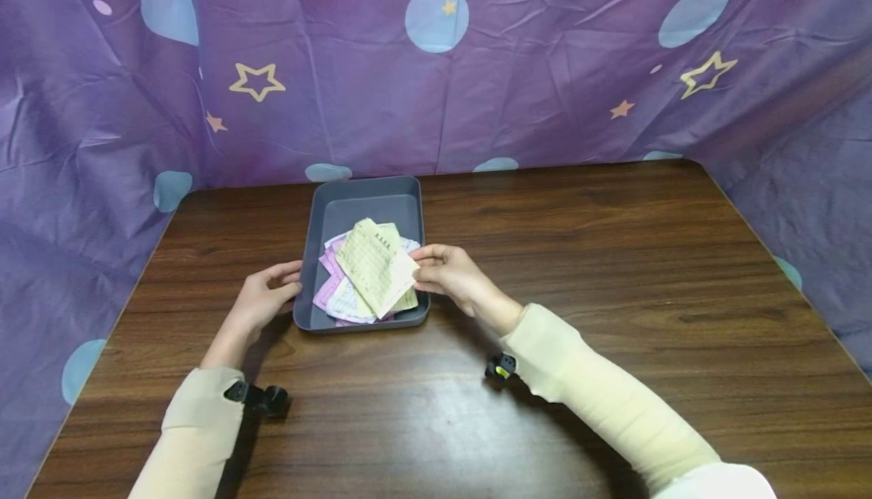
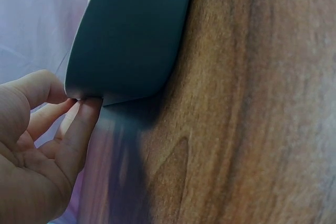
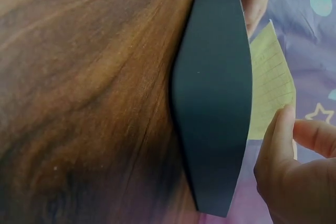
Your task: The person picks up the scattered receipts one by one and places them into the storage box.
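A grey rectangular tray holds a loose heap of crumpled paper slips in yellow, white and pink, with lines and writing on several. Thumb and fingers of my right hand pinch the corner of the top yellow slip above the tray's right side. In the right wrist view, that yellow slip stands up past the tray's rim. At the tray's left side, the fingertips of my left hand touch its outer wall, fingers bent loosely. The left wrist view shows them against the wall near the rim.
The tray stands on a brown wood-grain table, near its back edge. A purple curtain with stars and blue dots hangs behind and at both sides. Black wrist cameras sit on both forearms, over cream sleeves.
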The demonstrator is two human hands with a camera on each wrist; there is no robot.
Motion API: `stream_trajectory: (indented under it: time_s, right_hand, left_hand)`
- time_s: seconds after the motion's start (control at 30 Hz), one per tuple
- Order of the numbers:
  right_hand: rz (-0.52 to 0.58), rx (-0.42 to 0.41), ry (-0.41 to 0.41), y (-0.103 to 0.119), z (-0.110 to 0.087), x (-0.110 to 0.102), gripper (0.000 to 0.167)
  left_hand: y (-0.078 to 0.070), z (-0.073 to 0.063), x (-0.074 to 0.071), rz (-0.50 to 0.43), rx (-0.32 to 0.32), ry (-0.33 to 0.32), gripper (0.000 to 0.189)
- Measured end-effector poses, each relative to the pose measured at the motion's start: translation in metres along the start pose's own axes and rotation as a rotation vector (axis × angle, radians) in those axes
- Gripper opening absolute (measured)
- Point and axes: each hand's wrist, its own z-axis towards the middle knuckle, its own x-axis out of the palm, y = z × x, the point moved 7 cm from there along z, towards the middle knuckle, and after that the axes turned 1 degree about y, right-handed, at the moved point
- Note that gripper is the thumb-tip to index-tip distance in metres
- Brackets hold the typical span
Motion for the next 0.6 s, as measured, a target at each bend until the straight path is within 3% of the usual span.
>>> stream_trajectory:
  time_s: [0.43, 0.6]
  right_hand:
    - [-0.196, -0.093, -0.049, 0.0019, 0.006, 0.0, 0.04]
    - [-0.223, -0.084, -0.04, 0.0024, 0.0048, 0.0018, 0.041]
  left_hand:
    - [-0.0005, -0.001, 0.0, -0.004, -0.007, 0.004, 0.049]
    - [-0.0007, -0.001, -0.0004, -0.005, -0.005, 0.0, 0.049]
